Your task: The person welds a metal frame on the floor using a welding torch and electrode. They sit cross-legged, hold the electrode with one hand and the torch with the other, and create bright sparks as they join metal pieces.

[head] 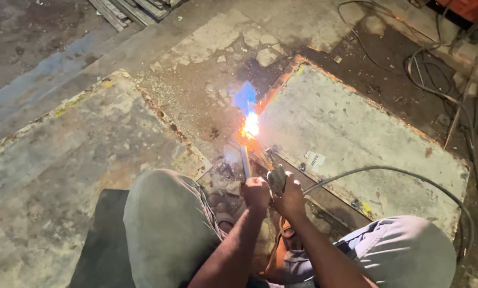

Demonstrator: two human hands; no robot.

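Note:
I crouch over a worn concrete floor. My right hand is closed around a grey welding electrode holder, its thin rod running up to a bright arc with sparks at the near edge of a large rusty steel plate. My left hand sits right beside the right one, fingers curled, and seems to grip a narrow metal bar that points toward the arc. A bluish glare hangs just above the sparks. My knees frame both hands.
A black cable loops from the holder around to the right. More cables and a thin rod lie at the far right. Another steel plate lies at left. Planks are stacked at the top.

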